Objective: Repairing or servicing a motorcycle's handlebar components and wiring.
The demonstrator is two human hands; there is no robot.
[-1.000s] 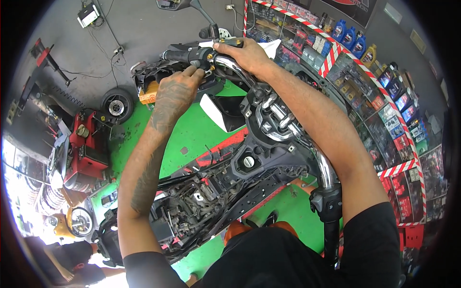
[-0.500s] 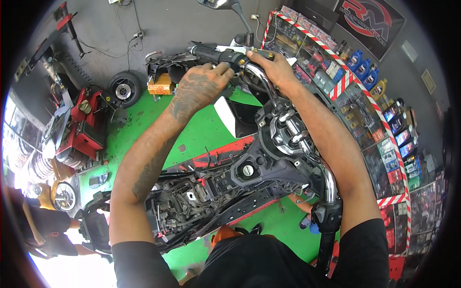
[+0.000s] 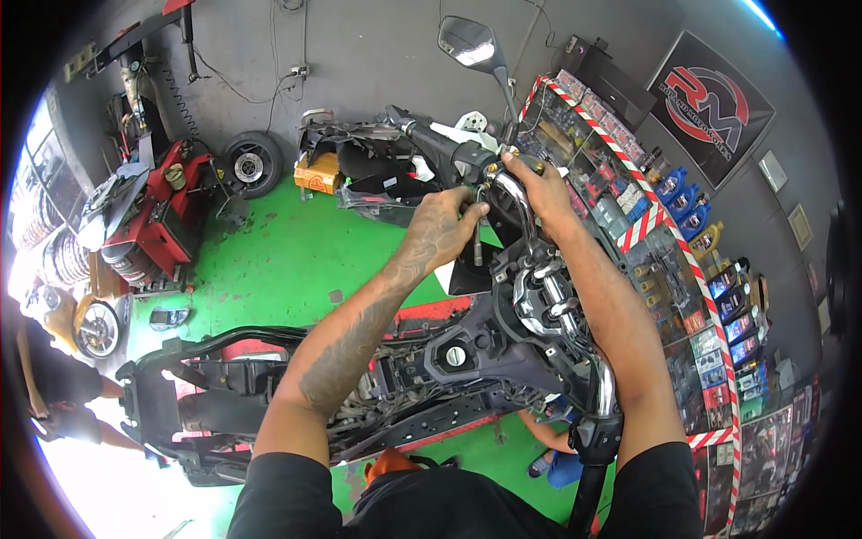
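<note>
1. The stripped motorcycle stands on the green floor, its panels off, with black frame, wiring and a round filler cap exposed.
2. Its chrome handlebar is a curved, glossy tube; a black switch housing and a mirror on a thin stalk sit at the far end, and a black rubber grip at the near end.
3. The left hand has its fingers curled around a slim metal tool hanging just below the housing.
4. The right hand clasps the handlebar beside the housing, fingertips pinching at a small fitting there.
5. A red-and-white striped display shelf stands close on the right.
</note>
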